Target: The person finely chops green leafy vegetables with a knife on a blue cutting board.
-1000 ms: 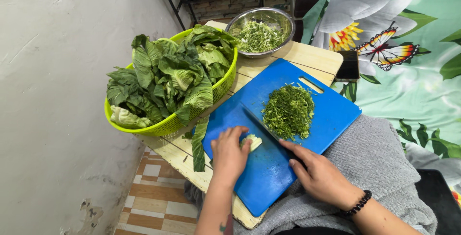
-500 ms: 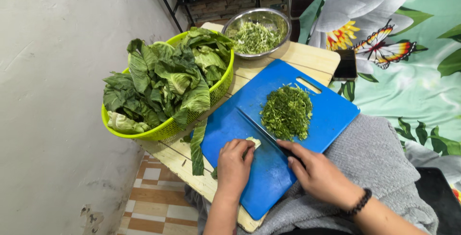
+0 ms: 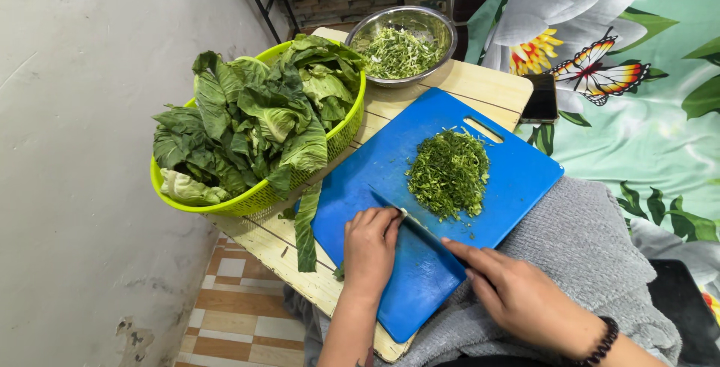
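- The left hand (image 3: 369, 251) lies knuckles-up on the blue cutting board (image 3: 517, 179), fingers curled down over a small pale-green leaf stub (image 3: 402, 212); only a sliver of it shows at the fingertips, just at the blade.
- The right hand (image 3: 517, 292) is closed around the handle of a knife (image 3: 409, 221), forefinger stretched along the top. The blade's long axis runs diagonally, from that hand up and to the left, its tip beyond the left hand's fingertips.
- The stub sits between the two hands, touching the left and just on the near-left side of the blade; the left hand is the nearer one.
- On the far side of the blade, near it but apart, lies a heap of finely shredded dark greens (image 3: 448, 174) in the middle of the board.
- The board rests slantwise on a pale wooden table (image 3: 480, 85), partly overhanging a grey-covered lap.
- To the left stands a lime-green basket (image 3: 255, 198) piled with whole leaves; one long leaf (image 3: 306, 224) hangs onto the table.
- Behind, a steel bowl (image 3: 442, 25) holds lighter shredded greens.
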